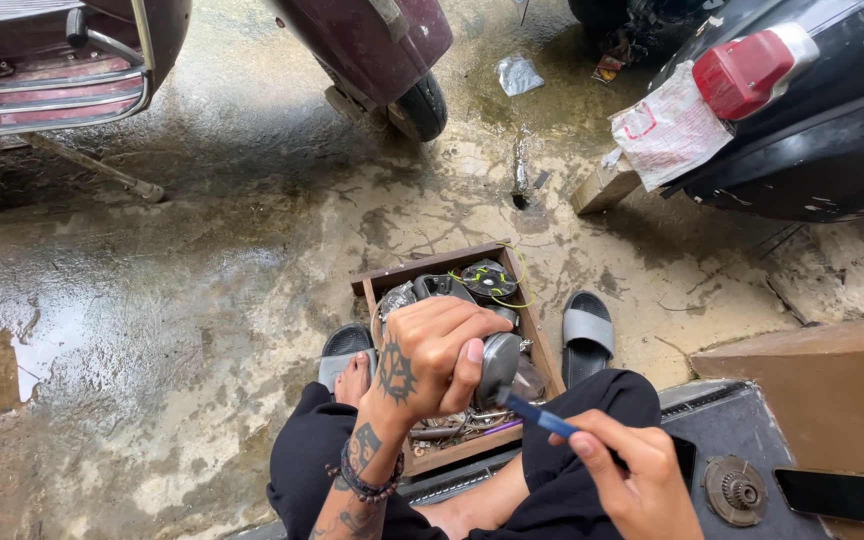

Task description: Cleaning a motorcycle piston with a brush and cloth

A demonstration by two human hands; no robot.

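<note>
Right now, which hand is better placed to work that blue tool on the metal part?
Probably the right hand: it already grips the blue tool, tip at the metal part. The left hand is busy gripping that part.

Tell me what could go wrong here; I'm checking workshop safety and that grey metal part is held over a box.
The left hand grips the rounded grey metal part above the wooden box of parts; it could slip and drop. The blue-handled tool in the right hand might skid toward the fingers. The wet concrete floor looks slippery.
</note>
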